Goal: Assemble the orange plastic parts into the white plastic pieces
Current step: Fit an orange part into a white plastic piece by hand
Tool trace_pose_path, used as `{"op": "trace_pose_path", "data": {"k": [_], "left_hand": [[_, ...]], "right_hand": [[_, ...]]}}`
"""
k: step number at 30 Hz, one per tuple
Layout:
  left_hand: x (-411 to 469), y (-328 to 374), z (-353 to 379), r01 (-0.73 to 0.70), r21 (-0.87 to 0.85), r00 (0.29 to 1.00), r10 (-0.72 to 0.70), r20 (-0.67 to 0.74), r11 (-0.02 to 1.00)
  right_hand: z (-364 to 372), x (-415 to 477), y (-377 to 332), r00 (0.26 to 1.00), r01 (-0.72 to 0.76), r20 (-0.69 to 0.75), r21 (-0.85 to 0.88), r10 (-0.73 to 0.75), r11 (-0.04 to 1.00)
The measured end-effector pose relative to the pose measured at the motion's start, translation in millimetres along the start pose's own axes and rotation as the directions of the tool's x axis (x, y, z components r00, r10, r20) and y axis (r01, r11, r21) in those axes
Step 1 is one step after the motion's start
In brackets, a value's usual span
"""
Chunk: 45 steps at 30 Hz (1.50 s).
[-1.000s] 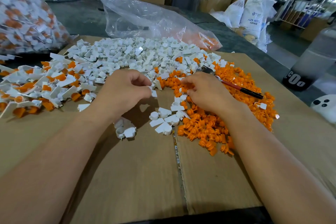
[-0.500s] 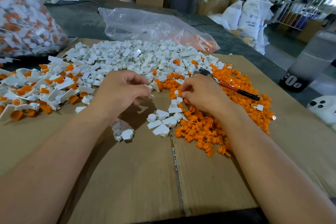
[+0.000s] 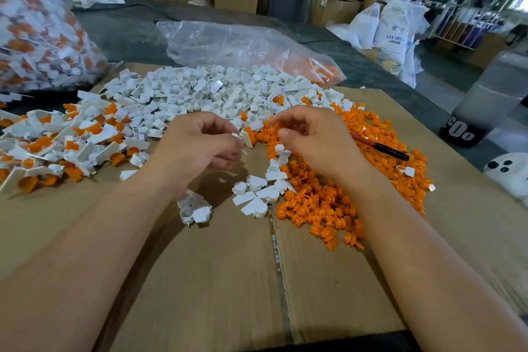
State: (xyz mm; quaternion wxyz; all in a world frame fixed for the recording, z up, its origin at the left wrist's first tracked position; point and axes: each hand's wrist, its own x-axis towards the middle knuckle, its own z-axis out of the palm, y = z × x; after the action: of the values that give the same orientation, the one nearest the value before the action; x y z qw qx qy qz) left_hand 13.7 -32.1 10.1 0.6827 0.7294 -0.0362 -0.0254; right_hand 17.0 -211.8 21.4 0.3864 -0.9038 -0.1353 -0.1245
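My left hand (image 3: 200, 148) pinches a small white plastic piece (image 3: 245, 137) between thumb and fingers, just above the cardboard. My right hand (image 3: 317, 140) hovers beside it with fingers curled, pinching an orange part (image 3: 275, 126) at its fingertips. Loose white pieces (image 3: 205, 91) form a heap at the back. Loose orange parts (image 3: 328, 200) spread under and right of my right hand. Assembled white-and-orange pieces (image 3: 65, 140) lie piled at the left.
A flattened cardboard sheet (image 3: 217, 280) covers the table. A red-and-black pen (image 3: 380, 147) lies on the orange parts. A clear plastic bag (image 3: 243, 46) lies behind the heaps, a full bag of assembled pieces (image 3: 37, 26) stands far left, and a grey bottle (image 3: 485, 100) stands at right.
My right hand has lifted off the orange heap with an orange part and moved toward the left hand. The left hand has risen slightly with its white piece.
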Motion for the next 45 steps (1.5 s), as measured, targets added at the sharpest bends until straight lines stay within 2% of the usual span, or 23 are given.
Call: {"op": "trace_pose_path", "data": {"k": [3,7,11,18,23,30,35,40,45], "left_hand": [[-1,0,0,-0.019,-0.012,1.0,0.019,0.019,1.0],[-1,-1,1,-0.101,0.11,0.994,0.096,0.057,0.989],[-1,-1,3,-0.132,0.133,0.988,0.119,0.097,0.982],[0,-2,0,-0.155,0.17,0.988,0.154,0.021,0.973],[-1,0,-1,-0.158,0.122,0.985,0.165,-0.043,0.98],[-2,0,1,-0.182,0.112,0.983,0.183,-0.005,0.977],[0,0,2,-0.103,-0.058,0.994,0.105,0.035,0.993],[0,2,2,0.027,-0.266,0.997,-0.007,0.076,0.964],[-3,1,2,0.033,-0.183,0.965,0.016,0.263,0.983]], "right_hand": [[9,-5,-10,0.997,0.021,0.07,0.108,-0.029,0.994],[15,-7,-15,0.995,0.046,0.087,0.123,-0.057,0.991],[12,-7,-13,0.992,0.064,0.096,0.133,-0.077,0.989],[11,-7,-14,0.996,0.048,0.055,0.239,-0.063,0.97],[9,-6,-13,0.998,0.043,0.033,0.27,-0.054,0.962],[12,-7,-15,0.996,0.079,0.015,0.293,-0.087,0.953],[9,-7,-14,0.996,0.079,-0.054,0.306,-0.066,0.949],[11,-7,-15,0.998,0.064,-0.013,0.337,-0.064,0.939],[15,-8,-17,0.997,0.081,-0.017,0.335,-0.08,0.939]]}}
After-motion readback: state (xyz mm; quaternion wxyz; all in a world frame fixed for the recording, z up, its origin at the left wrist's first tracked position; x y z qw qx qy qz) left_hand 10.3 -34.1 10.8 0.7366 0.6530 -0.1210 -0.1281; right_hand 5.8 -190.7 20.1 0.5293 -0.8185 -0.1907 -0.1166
